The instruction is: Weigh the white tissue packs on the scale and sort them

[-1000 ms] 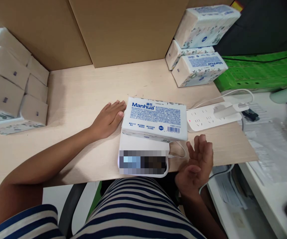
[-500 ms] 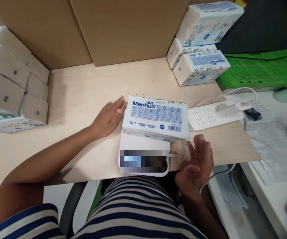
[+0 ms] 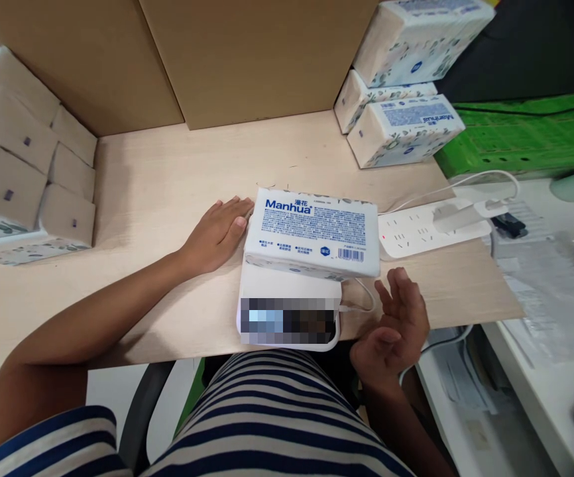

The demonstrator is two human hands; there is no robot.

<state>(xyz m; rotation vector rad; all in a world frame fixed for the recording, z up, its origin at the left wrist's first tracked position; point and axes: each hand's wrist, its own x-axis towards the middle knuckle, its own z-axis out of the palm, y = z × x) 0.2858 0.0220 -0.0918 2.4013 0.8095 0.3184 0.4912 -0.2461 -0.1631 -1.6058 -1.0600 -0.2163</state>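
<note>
A white pack of tissues [image 3: 311,232] with blue "Manhua" print lies flat on a white scale [image 3: 287,286], whose display is blurred out. My left hand [image 3: 217,235] rests palm down on the table just left of the pack, fingers extended; whether its fingertips touch the pack I cannot tell. To the right of the scale, by the table's front edge, my right hand [image 3: 394,324] is held palm up with its fingers loosely curled and apart, holding nothing. A white cable runs from the scale's right side.
Several tissue packs [image 3: 13,152] are stacked at the left, and more [image 3: 406,132] at the back right. A white power strip [image 3: 411,238] with a plug lies right of the scale. Cardboard [image 3: 267,59] stands along the back; a green crate [image 3: 520,136] is at right.
My left hand's fingers have shifted slightly, lying a little nearer the pack. The view has tilted a touch; the pack, scale and right hand stay in place.
</note>
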